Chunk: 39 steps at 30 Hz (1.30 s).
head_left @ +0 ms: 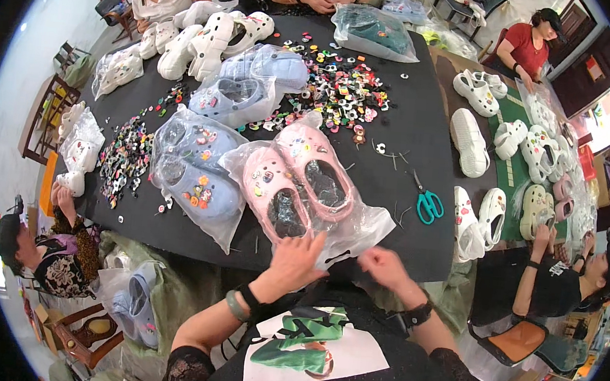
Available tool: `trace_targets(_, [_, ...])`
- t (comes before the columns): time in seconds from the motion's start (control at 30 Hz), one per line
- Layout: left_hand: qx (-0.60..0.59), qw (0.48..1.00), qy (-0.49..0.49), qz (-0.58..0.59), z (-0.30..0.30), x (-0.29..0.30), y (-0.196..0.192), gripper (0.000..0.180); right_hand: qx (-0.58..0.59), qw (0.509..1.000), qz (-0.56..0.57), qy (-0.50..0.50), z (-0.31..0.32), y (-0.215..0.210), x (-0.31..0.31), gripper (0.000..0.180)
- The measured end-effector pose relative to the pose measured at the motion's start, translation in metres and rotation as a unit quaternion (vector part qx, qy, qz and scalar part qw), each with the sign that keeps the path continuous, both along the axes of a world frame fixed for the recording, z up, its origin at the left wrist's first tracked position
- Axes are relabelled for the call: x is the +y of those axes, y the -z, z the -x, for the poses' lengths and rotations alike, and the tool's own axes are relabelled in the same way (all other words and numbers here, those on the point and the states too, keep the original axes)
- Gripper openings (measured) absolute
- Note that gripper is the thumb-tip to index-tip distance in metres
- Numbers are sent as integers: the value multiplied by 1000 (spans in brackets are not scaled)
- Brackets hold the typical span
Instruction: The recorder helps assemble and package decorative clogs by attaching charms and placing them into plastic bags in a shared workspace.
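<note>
A pair of pink clogs (263, 180) with colourful charms lies inside a clear plastic bag (370, 228), in front of me on the black table. My left hand (291, 262) is at the bag's near edge, by the heel of the left clog, its fingers closed on the plastic. Just right of it, beside the bag's near corner, my right hand (386, 268) is curled with fingertips together. Whether anything thin is pinched there is hidden. A bagged pair of blue clogs (212, 192) with charms touches the pink pair's left side.
Loose charms (349, 90) are heaped across the black table (417, 135). Teal-handled scissors (429, 206) lie to the right, near thin dark strips. More bagged blue clogs (237, 92) and white clogs (209, 43) stand farther back. Several people sit around; white clogs (468, 146) line the right-hand table.
</note>
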State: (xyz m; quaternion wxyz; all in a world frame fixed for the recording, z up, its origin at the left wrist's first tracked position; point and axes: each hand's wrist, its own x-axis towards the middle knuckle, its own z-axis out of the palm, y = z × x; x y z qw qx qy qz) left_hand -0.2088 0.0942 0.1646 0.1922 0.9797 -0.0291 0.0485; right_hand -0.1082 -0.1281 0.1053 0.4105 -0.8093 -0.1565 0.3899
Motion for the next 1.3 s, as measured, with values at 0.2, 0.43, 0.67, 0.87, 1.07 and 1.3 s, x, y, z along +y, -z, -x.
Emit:
trace_targets(0.2, [-5, 953, 49, 298, -18, -5, -7, 41, -279, 951, -109, -78, 0, 12, 58, 26])
trace_targets(0.43, [-117, 954, 56, 271, -33, 20, -23, 35, -528, 828, 42, -184, -33, 12, 106, 46])
trace_targets(0.67, [-199, 941, -261, 81, -25, 136, 66, 24, -463, 849, -127, -220, -57, -27, 126, 31])
trace_targets(0.87, [-29, 936, -301, 179, -43, 147, 64, 42, -554, 762, -110, -316, -85, -21, 28, 27])
trace_targets(1.07, [222, 749, -261, 567, -64, 121, 62, 49, -422, 864, -110, -252, -78, -97, 52, 13])
trace_targets(1.3, [77, 665, -169, 723, -77, 111, 72, 15, -373, 875, -46, -306, -76, -137, 26, 10])
